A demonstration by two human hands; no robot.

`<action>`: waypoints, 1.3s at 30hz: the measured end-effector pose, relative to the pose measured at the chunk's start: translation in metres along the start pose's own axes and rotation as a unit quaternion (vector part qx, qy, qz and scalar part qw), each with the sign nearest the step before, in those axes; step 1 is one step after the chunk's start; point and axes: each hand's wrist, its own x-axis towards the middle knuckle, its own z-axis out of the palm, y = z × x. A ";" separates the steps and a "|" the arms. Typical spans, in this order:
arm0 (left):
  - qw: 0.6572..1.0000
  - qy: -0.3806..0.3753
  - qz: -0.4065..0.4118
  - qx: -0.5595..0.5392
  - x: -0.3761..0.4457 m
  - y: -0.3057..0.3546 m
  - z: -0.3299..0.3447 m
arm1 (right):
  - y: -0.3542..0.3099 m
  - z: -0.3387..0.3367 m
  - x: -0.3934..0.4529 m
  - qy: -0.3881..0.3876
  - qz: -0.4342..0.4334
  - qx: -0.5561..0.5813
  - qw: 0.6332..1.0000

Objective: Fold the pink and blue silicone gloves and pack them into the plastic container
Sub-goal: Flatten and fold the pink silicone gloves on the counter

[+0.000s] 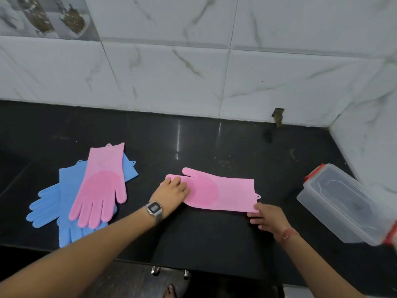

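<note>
Little is done so far. One pink glove (pixel 217 193) lies flat across the counter (pixel 214 143) in the middle of the view, cuff toward 3 o'clock and fingers toward 9 o'clock, and no crease shows in it yet. At 9 o'clock from it the second pink glove (pixel 101 188) rests on top of two blue gloves (pixel 46 206), all three unfolded. The container (pixel 341 207) sits at 3 o'clock, near the wall corner, with its lid on as far as I can tell and no glove visible inside. So all four gloves are left to fold and pack, and the box probably needs opening.

The left hand (pixel 171 190) reaches in from 7 o'clock, palm down, and covers the glove's finger end; its fingers look curled over that end, likely gripping it to start the fold. The right hand (pixel 267 219) comes in from 5 o'clock, its fingers fairly straight and spread, fingertips resting on the near corner of the cuff.
</note>
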 end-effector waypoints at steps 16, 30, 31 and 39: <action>0.968 0.063 -0.174 -0.172 0.041 -0.031 0.015 | 0.020 0.050 -0.050 -0.022 -0.310 -0.419 0.853; 0.808 0.126 -0.310 -0.486 0.034 0.036 0.021 | 0.047 0.083 -0.005 0.019 -0.371 -0.620 0.691; 0.814 0.132 -0.294 -0.484 0.036 0.035 0.022 | 0.050 0.084 -0.008 0.024 -0.371 -0.621 0.690; 0.834 0.135 -0.179 -0.504 0.065 0.020 0.020 | 0.056 0.094 -0.024 0.021 -0.370 -0.617 0.695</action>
